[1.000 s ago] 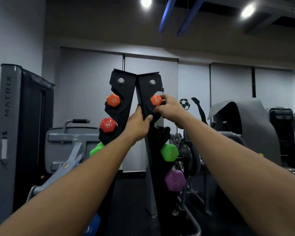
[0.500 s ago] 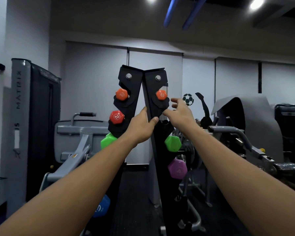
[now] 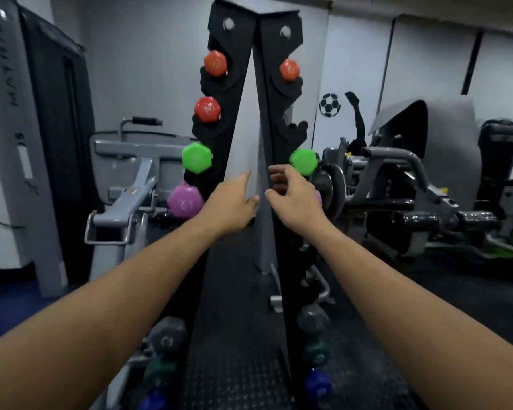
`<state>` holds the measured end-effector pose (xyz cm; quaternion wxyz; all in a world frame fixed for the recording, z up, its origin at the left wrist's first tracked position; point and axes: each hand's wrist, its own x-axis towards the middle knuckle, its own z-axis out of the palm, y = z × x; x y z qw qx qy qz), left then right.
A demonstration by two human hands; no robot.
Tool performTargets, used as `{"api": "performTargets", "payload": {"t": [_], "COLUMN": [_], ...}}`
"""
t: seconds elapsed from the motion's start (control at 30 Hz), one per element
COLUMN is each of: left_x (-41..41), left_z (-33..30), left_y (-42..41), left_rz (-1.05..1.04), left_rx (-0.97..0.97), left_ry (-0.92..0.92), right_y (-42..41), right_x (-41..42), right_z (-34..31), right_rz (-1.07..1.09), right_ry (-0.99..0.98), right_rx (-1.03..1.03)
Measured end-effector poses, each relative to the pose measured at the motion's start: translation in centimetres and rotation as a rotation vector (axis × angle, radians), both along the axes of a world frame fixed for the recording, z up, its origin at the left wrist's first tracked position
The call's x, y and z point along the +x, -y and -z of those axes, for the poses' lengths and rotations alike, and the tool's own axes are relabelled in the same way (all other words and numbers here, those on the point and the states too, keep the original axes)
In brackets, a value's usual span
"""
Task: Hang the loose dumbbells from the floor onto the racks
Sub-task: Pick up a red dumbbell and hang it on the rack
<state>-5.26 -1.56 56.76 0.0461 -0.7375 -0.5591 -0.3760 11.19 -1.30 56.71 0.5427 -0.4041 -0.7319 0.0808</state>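
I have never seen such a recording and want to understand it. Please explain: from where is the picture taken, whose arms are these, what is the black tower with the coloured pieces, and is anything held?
The picture comes from one camera worn on a person's head, so it looks forward and down along that person's own two bare arms. There is no robot here.

The black tower is a dumbbell rack in a gym. The coloured six-sided pieces are the ends of small dumbbells hanging in its slots: on the left side an orange dumbbell, a red dumbbell, a green dumbbell and a purple dumbbell, with darker ones lower down. The notch opposite the red one looks empty.

The left hand and right hand are both near the rack's middle edge. Neither holds a dumbbell; their fingers look relaxed.
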Motion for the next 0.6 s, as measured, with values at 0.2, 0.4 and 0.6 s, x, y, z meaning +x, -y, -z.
{"api": "performTargets", "payload": {"t": [0.2, 0.4, 0.6], "left_x": [0.3, -0.5, -1.1], "left_z": [9.6, 24.7, 36.6], "left_y": [1.5, 3.0, 3.8], "left_rz": [-0.023, -0.076, -0.14], "left_rx": [-0.141, -0.477, -0.785], "left_ry": [-0.024, -0.041, 0.018], "right_y": [0.4, 1.0, 1.5], "right_x": [-0.2, 0.1, 0.9], "right_z": [9.3, 24.5, 37.0], "right_rz": [-0.001, 0.015, 0.083], "right_ry": [0.046, 0.151, 0.309], "right_rx": [-0.055, -0.318, -0.612]}}
